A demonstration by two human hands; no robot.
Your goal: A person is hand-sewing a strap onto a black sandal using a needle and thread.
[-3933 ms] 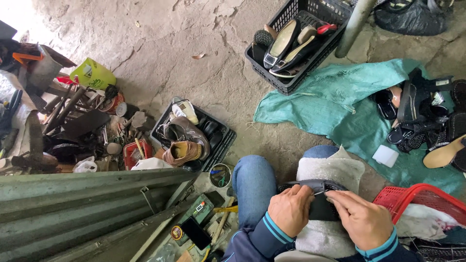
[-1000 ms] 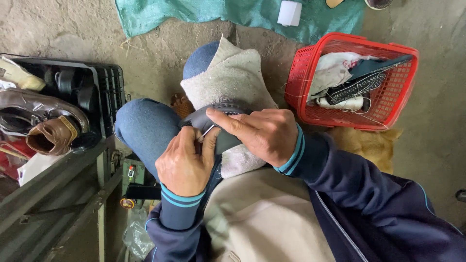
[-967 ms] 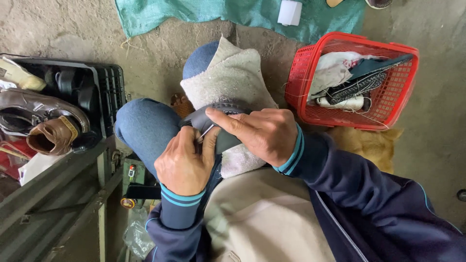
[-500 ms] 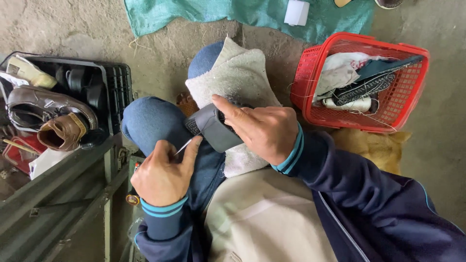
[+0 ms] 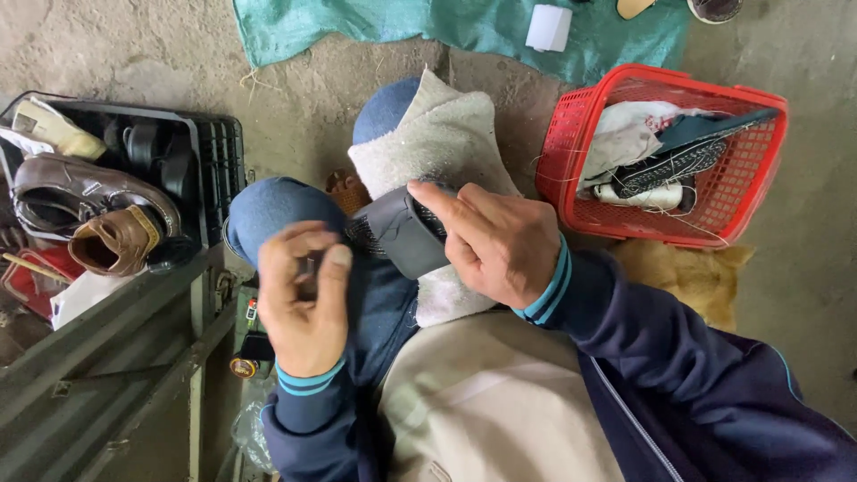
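Now R hand (image 5: 500, 245) on grey shoe part (image 5: 402, 234)

The person wears a dark navy zip-up track jacket (image 5: 705, 384) with a thin light-blue piping line running down the sleeve at the lower right of the frame and a zip seam crossing the chest. Each sleeve ends in a ribbed navy cuff banded with two teal stripes, one cuff at the left hand (image 5: 303, 308) in the lower left centre, the other at the right hand (image 5: 500, 241) in the middle. Both hands are bare. The legs are in blue denim trousers (image 5: 281, 210), the knees rounded toward the upper centre of the frame.
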